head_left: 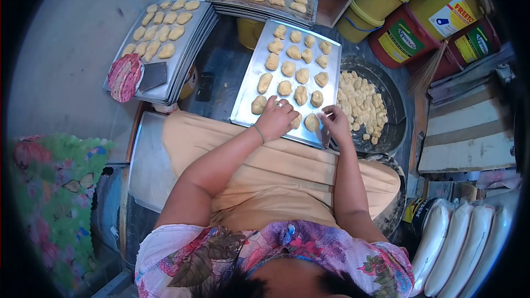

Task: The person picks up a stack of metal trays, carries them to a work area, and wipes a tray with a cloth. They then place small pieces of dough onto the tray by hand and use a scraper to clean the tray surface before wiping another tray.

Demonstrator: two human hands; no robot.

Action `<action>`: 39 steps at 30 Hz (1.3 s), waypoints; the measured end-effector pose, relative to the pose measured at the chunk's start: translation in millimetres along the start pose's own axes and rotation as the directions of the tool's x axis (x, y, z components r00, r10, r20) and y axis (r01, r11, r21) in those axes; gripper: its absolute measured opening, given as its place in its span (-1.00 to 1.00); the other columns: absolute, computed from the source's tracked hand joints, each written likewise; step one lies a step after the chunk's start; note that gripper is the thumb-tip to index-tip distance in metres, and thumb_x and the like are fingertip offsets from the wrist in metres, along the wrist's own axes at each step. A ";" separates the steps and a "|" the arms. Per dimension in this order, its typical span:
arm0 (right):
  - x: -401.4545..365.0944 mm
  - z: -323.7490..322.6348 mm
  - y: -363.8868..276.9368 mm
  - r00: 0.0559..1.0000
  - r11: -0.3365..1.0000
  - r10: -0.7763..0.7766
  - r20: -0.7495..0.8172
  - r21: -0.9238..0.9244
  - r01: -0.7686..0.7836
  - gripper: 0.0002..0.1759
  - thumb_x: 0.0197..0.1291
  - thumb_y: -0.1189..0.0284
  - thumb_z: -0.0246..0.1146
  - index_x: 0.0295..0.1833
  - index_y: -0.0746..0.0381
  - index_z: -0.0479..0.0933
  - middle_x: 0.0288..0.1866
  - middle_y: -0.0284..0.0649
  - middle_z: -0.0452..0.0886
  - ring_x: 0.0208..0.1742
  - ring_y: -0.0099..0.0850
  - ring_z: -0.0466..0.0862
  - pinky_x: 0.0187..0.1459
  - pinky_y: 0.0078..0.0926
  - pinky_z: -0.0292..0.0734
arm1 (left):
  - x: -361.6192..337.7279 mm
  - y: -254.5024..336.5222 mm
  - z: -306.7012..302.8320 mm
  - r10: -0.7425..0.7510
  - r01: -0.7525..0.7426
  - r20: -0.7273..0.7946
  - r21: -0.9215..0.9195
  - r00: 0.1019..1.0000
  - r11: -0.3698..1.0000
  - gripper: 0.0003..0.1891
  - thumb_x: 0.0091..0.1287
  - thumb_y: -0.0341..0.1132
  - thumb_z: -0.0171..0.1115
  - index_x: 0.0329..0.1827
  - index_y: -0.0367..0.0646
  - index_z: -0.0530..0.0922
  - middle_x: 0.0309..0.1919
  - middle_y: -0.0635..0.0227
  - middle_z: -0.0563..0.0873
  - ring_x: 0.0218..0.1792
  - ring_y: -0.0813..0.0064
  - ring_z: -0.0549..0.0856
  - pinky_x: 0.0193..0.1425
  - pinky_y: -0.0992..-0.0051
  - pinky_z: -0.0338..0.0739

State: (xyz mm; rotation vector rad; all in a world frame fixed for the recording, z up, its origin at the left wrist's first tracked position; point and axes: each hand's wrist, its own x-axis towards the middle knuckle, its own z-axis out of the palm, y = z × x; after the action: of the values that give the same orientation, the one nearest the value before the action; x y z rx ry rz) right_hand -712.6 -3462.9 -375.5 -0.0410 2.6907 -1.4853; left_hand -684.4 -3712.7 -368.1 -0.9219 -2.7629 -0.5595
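Observation:
A metal tray point(247, 107) lies tilted in front of my lap, with rows of lumpy yellow dough pieces on it. Over its near edge, my left hand point(276, 120) is curled around a dough piece point(296, 121), which its fingers partly cover. A ring shows on one finger, and a thin band circles that wrist. By the tray's near right corner, my right hand point(336, 123) has its fingers bent but apart, with nothing visible in them. Closest to its fingertips lies another dough piece point(312, 122), and a small gap seems to separate them.
Right of the tray, a large dark round pan point(395, 107) holds many small dough chunks. Stacked trays of shaped dough stand at left point(190, 36) and back point(309, 14). A pink cloth point(125, 76) lies on the left stack. Buckets point(400, 38) fill the back right.

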 end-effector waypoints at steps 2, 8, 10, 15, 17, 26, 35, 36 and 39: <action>33.6 -10.4 5.1 0.991 0.997 -0.069 -0.118 -0.038 0.065 -0.64 0.04 0.41 0.41 -0.06 0.33 0.57 -0.30 -0.23 0.60 -0.36 -0.48 0.57 -0.30 -0.51 0.50 | -1.6 -1.3 -1.7 -0.002 0.003 -0.062 0.005 0.998 1.000 -0.64 0.17 -0.20 0.30 0.04 -0.02 0.59 -0.03 0.33 0.60 0.20 0.27 0.47 0.39 -0.03 0.09; 116.4 6.9 26.5 0.968 0.994 -0.110 -0.224 -0.050 0.101 -0.30 -0.03 0.38 0.43 0.29 0.30 0.45 -0.04 -0.04 0.67 -0.25 -0.37 0.67 -0.14 -0.43 0.59 | -6.8 -9.1 -13.8 -0.078 0.072 -0.106 -0.066 0.991 0.995 -0.67 0.23 -0.17 0.25 0.03 -0.05 0.60 0.02 0.33 0.60 0.26 0.29 0.42 0.42 0.00 0.02; 126.2 13.6 25.9 0.974 0.981 -0.120 -0.190 -0.175 0.087 -0.31 -0.05 0.42 0.40 0.28 0.30 0.46 -0.05 -0.02 0.68 -0.24 -0.38 0.68 -0.13 -0.43 0.59 | -8.1 -13.0 -17.9 -0.096 0.083 -0.149 -0.086 0.984 0.993 -0.69 0.24 -0.17 0.25 0.01 -0.06 0.61 0.00 0.36 0.60 0.25 0.32 0.43 0.41 0.02 0.03; 133.9 21.0 20.9 0.986 0.980 -0.100 -0.134 -0.185 0.075 -0.34 -0.08 0.50 0.34 0.26 0.29 0.49 -0.16 -0.05 0.71 -0.31 -0.35 0.71 -0.16 -0.44 0.61 | -8.7 -24.1 -21.4 -0.118 0.102 -0.176 -0.098 0.977 0.990 -0.68 0.24 -0.19 0.25 0.02 -0.07 0.60 0.01 0.32 0.60 0.25 0.28 0.43 0.40 0.03 0.03; 128.0 18.4 15.5 0.993 0.993 -0.053 -0.106 -0.108 0.041 -0.34 -0.07 0.44 0.35 0.27 0.23 0.49 -0.07 -0.08 0.68 -0.19 -0.30 0.69 -0.06 -0.38 0.57 | -7.6 -26.4 -21.4 -0.125 0.110 -0.160 -0.102 0.979 0.989 -0.68 0.24 -0.19 0.25 0.02 -0.08 0.60 0.02 0.31 0.60 0.26 0.26 0.42 0.40 0.04 0.03; 118.1 46.1 -37.2 0.969 0.809 -0.244 -0.030 -0.557 0.187 -0.30 -0.08 0.14 0.43 0.27 -0.04 0.50 0.26 -0.19 0.49 0.37 -0.17 0.30 0.33 -0.04 0.03 | -4.9 -41.0 -28.4 -0.212 0.195 -0.194 -0.100 0.958 0.976 -0.65 0.23 -0.16 0.25 0.02 -0.09 0.60 0.00 0.31 0.59 0.24 0.30 0.41 0.39 0.05 0.01; 125.2 58.0 -42.5 0.989 0.801 -0.147 -0.003 -0.588 0.118 -0.30 -0.11 0.13 0.45 0.26 -0.03 0.51 0.24 -0.20 0.51 0.38 -0.18 0.29 0.35 0.27 -0.17 | -15.4 -49.3 -29.7 -0.271 0.259 -0.255 -0.080 0.928 0.962 -0.68 0.21 -0.15 0.25 -0.02 -0.07 0.61 -0.02 0.31 0.59 0.22 0.31 0.43 0.37 0.04 0.05; 123.1 61.3 -40.9 0.971 0.788 -0.227 -0.077 -0.600 0.137 -0.32 -0.11 0.13 0.45 0.21 0.01 0.54 0.17 -0.17 0.53 0.34 -0.18 0.32 0.34 0.19 -0.06 | -16.4 -50.9 -30.9 -0.276 0.263 -0.274 -0.081 0.921 0.961 -0.68 0.20 -0.17 0.27 -0.03 -0.08 0.61 -0.03 0.31 0.59 0.21 0.30 0.44 0.37 0.03 0.06; 108.6 57.1 -59.6 0.935 0.858 -0.306 -0.182 -0.478 0.188 -0.41 -0.11 0.22 0.47 0.13 0.09 0.56 0.10 -0.14 0.52 0.20 -0.20 0.44 0.23 -0.04 0.24 | -17.6 -57.1 -40.6 -0.323 0.295 -0.355 -0.131 0.877 0.946 -0.69 0.17 -0.23 0.30 -0.02 -0.07 0.61 -0.03 0.31 0.59 0.22 0.33 0.43 0.37 0.06 0.04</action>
State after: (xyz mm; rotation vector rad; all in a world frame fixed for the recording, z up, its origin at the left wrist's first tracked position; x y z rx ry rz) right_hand -817.4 -3549.0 -360.4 -0.2514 3.2966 -0.9143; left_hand -703.2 -3780.8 -352.7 -0.3299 -2.5575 -0.7972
